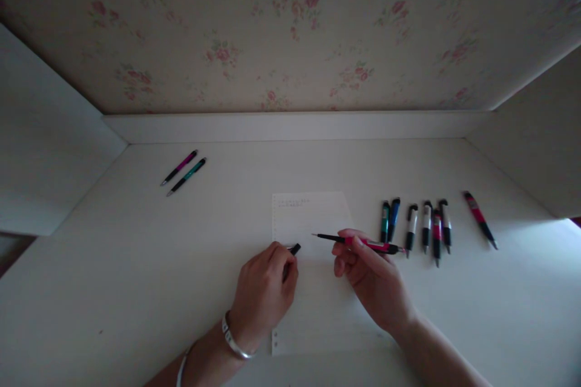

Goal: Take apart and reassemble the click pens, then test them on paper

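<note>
My right hand (370,272) is closed round a pink and black pen (370,244), held level above the paper with its thin dark front end pointing left. That end looks slim, like a bare refill without a grip section. My left hand (267,281), a silver bangle at its wrist, is closed on a small black pen part (295,248). Most of this part is hidden by the fingers; a bit of metal shows beside it. Both hands are over a sheet of lined paper (313,338) with small writing at the top.
Two pens, one purple (180,167) and one teal (187,176), lie at the back left. Several pens, among them a white one (411,227), form a row on the right. A red and black pen (480,219) lies farther right. White panels and a floral wall enclose the desk.
</note>
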The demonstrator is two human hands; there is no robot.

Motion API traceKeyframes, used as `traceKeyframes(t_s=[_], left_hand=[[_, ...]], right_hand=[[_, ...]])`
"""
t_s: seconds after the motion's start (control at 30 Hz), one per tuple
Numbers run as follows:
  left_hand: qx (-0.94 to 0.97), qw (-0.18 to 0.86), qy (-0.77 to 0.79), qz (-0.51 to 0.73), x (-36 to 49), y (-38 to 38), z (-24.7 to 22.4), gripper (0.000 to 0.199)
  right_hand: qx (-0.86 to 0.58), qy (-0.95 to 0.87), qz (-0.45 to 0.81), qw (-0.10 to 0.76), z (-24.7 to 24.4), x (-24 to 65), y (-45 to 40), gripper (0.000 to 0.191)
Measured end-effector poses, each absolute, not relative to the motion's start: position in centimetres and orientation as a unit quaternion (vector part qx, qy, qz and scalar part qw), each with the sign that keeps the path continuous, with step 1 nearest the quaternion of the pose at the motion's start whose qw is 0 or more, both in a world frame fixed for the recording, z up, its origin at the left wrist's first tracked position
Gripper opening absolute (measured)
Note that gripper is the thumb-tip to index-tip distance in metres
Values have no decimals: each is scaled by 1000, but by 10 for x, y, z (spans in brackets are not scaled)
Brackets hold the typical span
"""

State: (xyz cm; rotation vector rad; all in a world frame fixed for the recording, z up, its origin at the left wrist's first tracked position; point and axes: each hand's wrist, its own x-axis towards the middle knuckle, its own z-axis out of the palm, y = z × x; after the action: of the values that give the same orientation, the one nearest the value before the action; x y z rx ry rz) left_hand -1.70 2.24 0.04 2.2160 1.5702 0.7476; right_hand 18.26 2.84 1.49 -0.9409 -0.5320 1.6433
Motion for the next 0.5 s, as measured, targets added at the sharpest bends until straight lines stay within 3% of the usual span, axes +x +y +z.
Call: traceKeyframes(t_s=[0.23,0.5], left_hand=[[769,170,555,266,-17,24,0,12],[794,66,561,224,-23,29,4,19]], right_hand=[[-402,-228,693,553,14,183,28,22],[-407,-234,691,550,15,183,28,22]])
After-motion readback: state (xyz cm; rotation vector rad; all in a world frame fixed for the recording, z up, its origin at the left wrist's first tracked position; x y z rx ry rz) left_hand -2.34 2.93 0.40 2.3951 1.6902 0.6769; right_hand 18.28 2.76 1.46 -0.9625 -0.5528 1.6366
